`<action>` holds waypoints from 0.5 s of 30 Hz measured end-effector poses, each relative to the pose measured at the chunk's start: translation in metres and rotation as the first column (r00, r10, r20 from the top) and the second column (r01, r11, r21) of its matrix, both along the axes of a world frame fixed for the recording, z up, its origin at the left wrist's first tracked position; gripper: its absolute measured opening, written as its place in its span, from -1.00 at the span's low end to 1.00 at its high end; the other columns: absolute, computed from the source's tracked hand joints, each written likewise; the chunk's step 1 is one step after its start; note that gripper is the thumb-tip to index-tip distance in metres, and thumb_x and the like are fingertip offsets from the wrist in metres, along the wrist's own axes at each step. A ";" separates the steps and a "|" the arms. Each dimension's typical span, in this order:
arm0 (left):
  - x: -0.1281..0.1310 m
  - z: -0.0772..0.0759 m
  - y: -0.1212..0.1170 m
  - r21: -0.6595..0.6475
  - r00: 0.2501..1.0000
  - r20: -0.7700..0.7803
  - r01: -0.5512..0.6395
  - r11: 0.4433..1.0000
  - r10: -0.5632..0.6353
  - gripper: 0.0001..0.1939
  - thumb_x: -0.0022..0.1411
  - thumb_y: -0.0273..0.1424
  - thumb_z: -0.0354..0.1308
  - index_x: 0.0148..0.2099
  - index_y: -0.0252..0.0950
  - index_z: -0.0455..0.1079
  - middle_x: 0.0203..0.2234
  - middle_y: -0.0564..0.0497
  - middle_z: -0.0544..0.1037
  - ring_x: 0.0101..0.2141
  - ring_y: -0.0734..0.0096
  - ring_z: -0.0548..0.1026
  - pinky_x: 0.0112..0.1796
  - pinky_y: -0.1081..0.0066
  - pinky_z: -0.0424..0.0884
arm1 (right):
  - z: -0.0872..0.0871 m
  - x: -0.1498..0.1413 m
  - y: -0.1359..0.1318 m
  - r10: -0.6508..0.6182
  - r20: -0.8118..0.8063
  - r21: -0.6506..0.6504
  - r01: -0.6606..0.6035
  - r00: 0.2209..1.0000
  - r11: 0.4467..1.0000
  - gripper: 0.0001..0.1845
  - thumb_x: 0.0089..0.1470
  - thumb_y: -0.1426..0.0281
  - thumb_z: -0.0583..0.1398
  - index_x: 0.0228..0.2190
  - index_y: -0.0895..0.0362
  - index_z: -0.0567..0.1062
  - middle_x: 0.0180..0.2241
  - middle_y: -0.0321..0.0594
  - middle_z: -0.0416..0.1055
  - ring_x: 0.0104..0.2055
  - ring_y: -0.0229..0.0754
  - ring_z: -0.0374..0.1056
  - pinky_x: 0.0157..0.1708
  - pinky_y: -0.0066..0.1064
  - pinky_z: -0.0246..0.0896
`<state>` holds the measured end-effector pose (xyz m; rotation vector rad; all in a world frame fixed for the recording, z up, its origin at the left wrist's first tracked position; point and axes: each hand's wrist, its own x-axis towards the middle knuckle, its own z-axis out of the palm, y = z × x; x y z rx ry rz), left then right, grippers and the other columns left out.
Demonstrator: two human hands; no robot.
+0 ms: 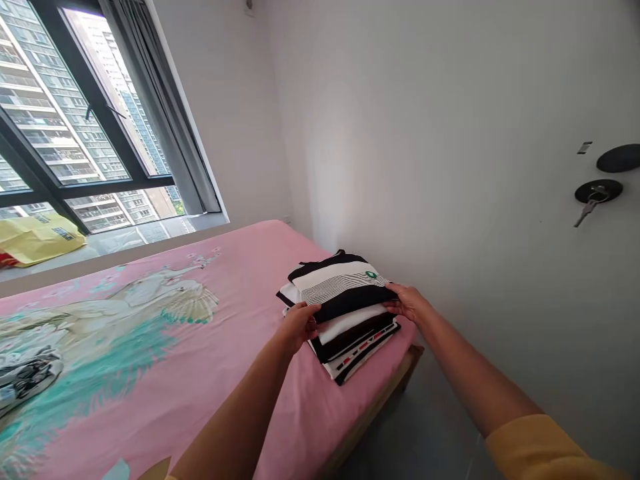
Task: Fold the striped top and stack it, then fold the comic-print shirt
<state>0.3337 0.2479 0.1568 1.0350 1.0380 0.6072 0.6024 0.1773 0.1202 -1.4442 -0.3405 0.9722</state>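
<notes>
A stack of folded clothes (357, 353) lies near the corner of the pink bed, by the wall. On top is a folded black and white striped shirt (345, 277) with a small green round mark. My left hand (299, 324) grips the near left edge of this shirt, its fingers curled around the fabric. At the right edge, my right hand (404, 302) pinches the same shirt between thumb and fingers. Beneath it show white and black layers and a piece with red, black and white stripes.
The pink bedsheet (240, 320) has a printed teal and cream design. Some dark patterned fabric (30, 377) lies at the far left. A yellow bag (40, 239) rests on the windowsill below the window. A door lock with keys (593, 207) is at the right.
</notes>
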 end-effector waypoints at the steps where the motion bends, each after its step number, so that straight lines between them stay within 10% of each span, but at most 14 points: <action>1: 0.001 0.002 -0.003 0.043 0.999 -0.006 -0.034 0.998 0.034 -0.65 -0.02 -0.32 0.27 -0.17 -0.30 0.32 -0.61 0.11 0.38 -0.67 0.56 0.36 -0.65 0.57 0.23 | 0.001 0.000 0.003 -0.004 0.018 0.017 0.004 1.000 1.000 -0.69 0.06 0.42 0.18 -0.11 0.15 0.33 -0.54 -0.31 0.38 -0.64 -0.29 0.33 -0.73 -0.49 0.31; 5: 0.000 -0.010 -0.026 0.189 0.995 0.033 -0.104 0.977 0.099 -0.59 -0.02 -0.37 0.25 -0.08 -0.25 0.29 -0.65 0.17 0.35 -0.71 0.60 0.30 -0.63 0.54 0.28 | -0.004 0.003 0.005 0.006 0.084 0.044 -0.010 0.996 0.999 -0.63 0.03 0.43 0.20 -0.08 0.10 0.34 -0.55 -0.38 0.34 -0.66 -0.35 0.27 -0.71 -0.47 0.33; 15: -0.014 -0.033 -0.049 0.084 0.999 0.032 -0.003 0.996 0.000 -0.67 -0.01 -0.23 0.27 -0.28 -0.29 0.26 -0.58 0.14 0.36 -0.63 0.61 0.39 -0.66 0.61 0.16 | -0.016 0.022 -0.004 0.107 0.270 -0.125 -0.075 0.957 0.989 -0.62 -0.06 0.31 0.26 -0.15 0.12 0.44 -0.41 -0.22 0.46 -0.59 -0.30 0.33 -0.65 -0.50 0.23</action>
